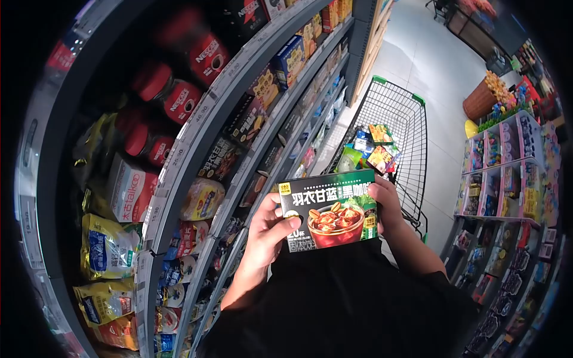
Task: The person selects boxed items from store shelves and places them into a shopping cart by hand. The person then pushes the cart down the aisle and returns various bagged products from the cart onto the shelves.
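Note:
A dark box of kale black coffee (pixel 329 210), its front printed with an iced drink in a glass cup, is held up before my chest with the printing facing me. On its left end, my left hand (pixel 268 224) is closed, the thumb lying over the front face. My right hand (pixel 387 206) grips the other end, thumb on the upper right corner; its remaining fingers are mostly hidden behind the box. Just beyond the box stands a wire shopping cart (pixel 412 113) with green corners, holding several colourful packages (pixel 364 149).
Shelves on the left carry Nescafé jars (pixel 182 101), a Taikoo box (pixel 132 188), yellow milk powder bags (pixel 107 246) and a row of coffee boxes (pixel 222 156). At right are a display rack (pixel 501 170) and a wicker basket (pixel 481 98). Pale floor tiles (pixel 412 36) run ahead.

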Tool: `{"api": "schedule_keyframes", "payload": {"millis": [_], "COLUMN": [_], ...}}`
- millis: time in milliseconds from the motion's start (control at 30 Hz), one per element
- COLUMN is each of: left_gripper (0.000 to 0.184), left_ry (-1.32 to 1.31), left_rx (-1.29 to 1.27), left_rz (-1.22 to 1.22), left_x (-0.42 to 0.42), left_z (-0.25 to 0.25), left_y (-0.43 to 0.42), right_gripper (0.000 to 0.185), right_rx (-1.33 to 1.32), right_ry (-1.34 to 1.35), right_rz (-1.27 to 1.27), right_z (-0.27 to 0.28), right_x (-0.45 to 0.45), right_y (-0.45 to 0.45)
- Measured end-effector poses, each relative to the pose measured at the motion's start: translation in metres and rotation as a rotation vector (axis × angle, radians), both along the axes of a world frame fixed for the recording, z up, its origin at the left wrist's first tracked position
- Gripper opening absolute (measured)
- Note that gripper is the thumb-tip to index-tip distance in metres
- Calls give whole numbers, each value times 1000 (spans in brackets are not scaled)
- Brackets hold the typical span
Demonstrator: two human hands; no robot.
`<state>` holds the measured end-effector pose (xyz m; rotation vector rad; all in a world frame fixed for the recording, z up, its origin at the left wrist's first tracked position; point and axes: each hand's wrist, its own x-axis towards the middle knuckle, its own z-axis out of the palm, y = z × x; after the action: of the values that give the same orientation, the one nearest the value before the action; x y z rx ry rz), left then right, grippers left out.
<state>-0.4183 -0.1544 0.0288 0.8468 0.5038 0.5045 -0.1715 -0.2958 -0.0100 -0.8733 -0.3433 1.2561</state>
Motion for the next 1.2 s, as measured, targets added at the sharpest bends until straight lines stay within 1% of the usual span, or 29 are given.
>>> {"api": "schedule_keyframes", "payload": {"millis": [133,167,233,267,300,333,367,400,433,467,500,567,600,667,700,733,767,800,833,900,933,967,1000,1033,1067,1100,1133,1167,1200], "left_gripper": [36,34,32,35,39,48,54,54,53,49,49,45,45,50,50,53,55,57,57,53,39,39,37,35,35,36,36,36,39], "left_ry": [11,58,168,303,442,485,599,717,830,900,896,557,559,719,745,756,771,845,885,878,848,860,946,1029,1028,1077,1127,1119,1123], "left_rx": [-27,41,180,205,233,165,353,529,713,928,929,1323,1322,1282,1274,1256,1239,1167,1156,1203,1231,1231,1198,1161,1165,1207,1247,1254,1283], "left_rz": [-29,-25,-19,-50,-75,-140,-225,-242,-268,-313,-337,-555,-566,-782,-768,-810,-846,-900,-870,-948,-979,-966,-1044,-1121,-1111,-1186,-1260,-1251,-1238], "left_x": [20,28,49,58,66,74,75,82,89,87,86,90,95,104,108,112,115,118,118,123,128,134,141,146,150,155,159,159,156], "left_z": [-10,-26,-67,-97,-128,-152,-191,-192,-193,-216,-218,-219,-216,-209,-210,-212,-213,-216,-217,-217,-213,-214,-218,-219,-219,-219,-219,-225,-238], "left_y": [6,11,16,16,17,16,16,7,-1,-9,-14,-16,-18,-21,-21,-19,-15,-12,-10,-7,-5,-4,-3,-1,0,2,3,2,3], "right_gripper": [38,34,28,24,27,30,34,39,41,42,44,47,48,50,51,52,38,41,43,47,46,46,42,36,36,36,30,26,25], "right_rx": [-30,-184,-263,-295,-506,-479,-456,-591,-624,-626,-627,-683,-683,-733,-782,-826,-866,-991,-1003,-912,-846,-782,-868,-914,-978,-1039,-1021,-1000,-932], "right_ry": [105,117,-72,-60,-258,-189,-118,-64,-86,-93,-101,-120,-100,-63,-48,-10,58,14,77,268,304,338,397,316,279,237,68,-98,-260], "right_rz": [-64,-157,-70,-64,-62,-210,-358,-364,-386,-394,-402,-447,-440,-413,-392,-454,-480,-475,-486,-551,-523,-502,-519,-434,-325,-221,-192,-164,-136], "right_z": [-17,-32,-97,-109,-117,-156,-190,-195,-196,-205,-223,-261,-274,-319,-356,-397,-426,-467,-468,-491,-489,-486,-487,-488,-489,-504,-467,-431,-432], "right_x": [5,8,39,50,66,79,92,109,123,140,158,190,202,226,242,252,263,278,286,303,305,309,312,310,304,305,290,266,252], "right_y": [-1,4,-3,-5,-11,-15,-22,-33,-40,-48,-56,-64,-65,-69,-74,-79,-79,-80,-76,-69,-64,-60,-51,-47,-39,-38,-31,-25,-25]}}
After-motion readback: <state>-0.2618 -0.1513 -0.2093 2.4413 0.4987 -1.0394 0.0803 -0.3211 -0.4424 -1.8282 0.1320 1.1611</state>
